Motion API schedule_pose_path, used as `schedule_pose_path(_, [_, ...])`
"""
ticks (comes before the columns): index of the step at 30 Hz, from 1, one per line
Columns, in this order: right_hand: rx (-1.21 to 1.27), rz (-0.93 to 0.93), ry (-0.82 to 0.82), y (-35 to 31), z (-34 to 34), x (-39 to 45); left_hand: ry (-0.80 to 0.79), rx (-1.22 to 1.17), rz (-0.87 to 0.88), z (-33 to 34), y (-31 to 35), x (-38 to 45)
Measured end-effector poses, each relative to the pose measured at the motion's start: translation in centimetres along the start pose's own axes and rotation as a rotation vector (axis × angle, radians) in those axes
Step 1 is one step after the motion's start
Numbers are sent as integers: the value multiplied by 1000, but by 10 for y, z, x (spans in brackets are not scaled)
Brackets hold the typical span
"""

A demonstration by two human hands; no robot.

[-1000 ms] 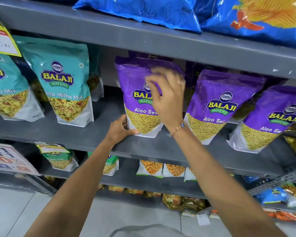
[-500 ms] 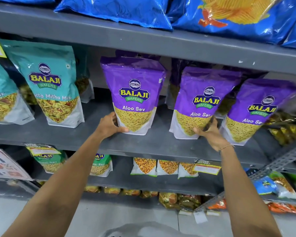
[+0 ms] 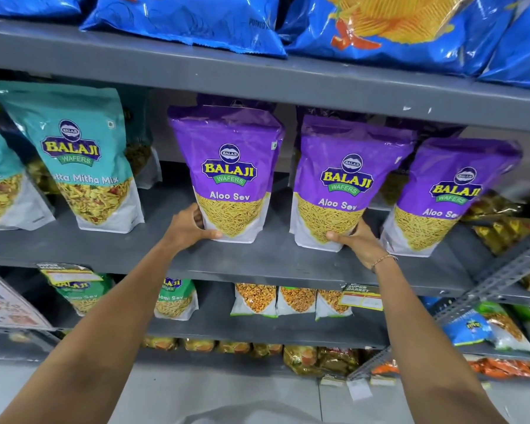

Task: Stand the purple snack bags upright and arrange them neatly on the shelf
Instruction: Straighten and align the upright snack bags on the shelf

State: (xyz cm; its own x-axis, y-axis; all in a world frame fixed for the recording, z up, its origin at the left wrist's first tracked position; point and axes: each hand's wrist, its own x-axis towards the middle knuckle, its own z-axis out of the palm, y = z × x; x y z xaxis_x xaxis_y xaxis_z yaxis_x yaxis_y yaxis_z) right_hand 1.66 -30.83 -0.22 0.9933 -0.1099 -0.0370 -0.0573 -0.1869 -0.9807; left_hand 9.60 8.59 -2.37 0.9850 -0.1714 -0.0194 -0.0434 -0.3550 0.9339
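Three purple Aloo Sev bags stand upright in a row on the grey middle shelf (image 3: 257, 258). My left hand (image 3: 190, 228) grips the bottom left corner of the left purple bag (image 3: 227, 166). My right hand (image 3: 357, 240) holds the bottom right corner of the middle purple bag (image 3: 346, 179), thumb across its front. The right purple bag (image 3: 447, 194) leans slightly left, untouched. More purple bags stand behind the front row, mostly hidden.
Teal Khatta Mitha Mix bags (image 3: 83, 154) stand left of the purple ones. Blue chip bags (image 3: 380, 22) overhang from the shelf above. Gold packets (image 3: 502, 228) lie at the right end. Lower shelves hold smaller snack packs (image 3: 288, 301) and price tags.
My right hand dropped from the top of the left purple bag to the base of the middle bag and now grips its corner. My left hand stayed on the left bag.
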Motion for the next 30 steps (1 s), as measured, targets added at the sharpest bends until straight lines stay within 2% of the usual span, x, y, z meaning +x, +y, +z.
schedule_pose_path(6, [-11,1,-69,-1,-2,1,2,-5,-33,2,-1,-11])
schedule_pose_path(7, [-13,4,-57,-1,-4,0,75,-4,-36,4,0,-19])
schedule_pose_path(9, [6,15,42,-2,-9,-8,330,-26,-7,16,7,-41])
schedule_pose_path(10, [15,1,118,-3,-10,-15,461,-43,47,26,12,-55])
schedule_pose_path(11, [18,-39,224,-2,-13,-24,527,-63,113,42,18,-68])
schedule_pose_path(12, [11,-108,362,-1,-17,-33,503,-79,168,62,28,-79])
schedule_pose_path(15, [27,-329,867,-10,-41,-59,215,-114,258,129,66,-92])
schedule_pose_path(17, [106,-397,1087,-13,-79,-63,97,-127,326,163,89,-79])
schedule_pose_path(18, [146,-369,1076,-13,-100,-61,80,-135,333,176,98,-69])
schedule_pose_path(19, [170,-295,988,-11,-118,-57,74,-139,310,186,105,-60])
schedule_pose_path(22, [138,-111,608,3,-159,-44,63,-160,224,200,107,-31])
schedule_pose_path(25, [44,-50,286,21,-183,-34,77,-113,164,204,93,-17])
schedule_pose_path(27, [42,-9,197,28,-192,-29,119,-84,140,206,82,-13])
schedule_pose_path(30, [47,19,238,39,-194,-23,154,-89,118,210,79,-13])
